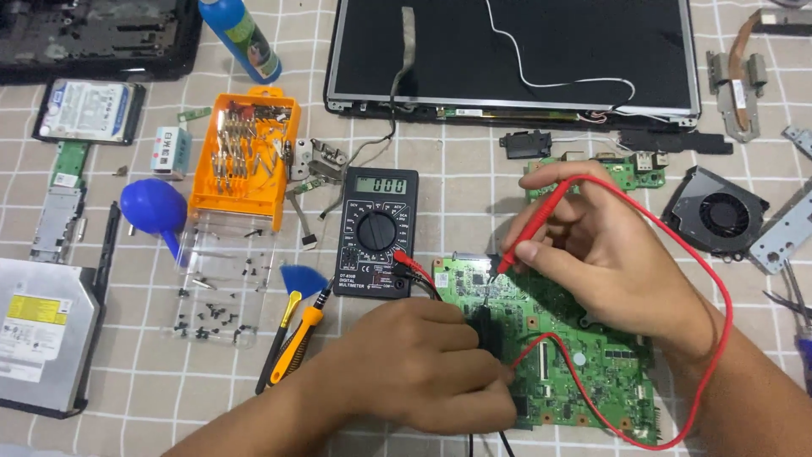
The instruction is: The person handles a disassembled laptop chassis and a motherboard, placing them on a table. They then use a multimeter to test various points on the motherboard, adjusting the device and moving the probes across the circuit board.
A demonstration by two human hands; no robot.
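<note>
Probing the green circuit board [584, 355] near the desk's front edge.

My right hand [605, 254] pinches the red probe [529, 237], tip on the board; my left hand [431, 364] closes on the black probe [486, 334]. The multimeter [376, 230], just left of the board, reads zeros: probes placed, no reading yet.

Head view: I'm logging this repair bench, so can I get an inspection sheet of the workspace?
Surface: checked tablecloth, crowded.
Job's things: green circuit board; black multimeter beside it.
Clutter: orange bit case, blue air blower, hard drive, optical drive, cooling fan, loose screws.
Grippers: right hand holds the red probe to the board; left hand holds the black probe on it.
Cables: red lead loops round the right wrist.
Surroundings: laptop screen panel, blue bottle.
</note>
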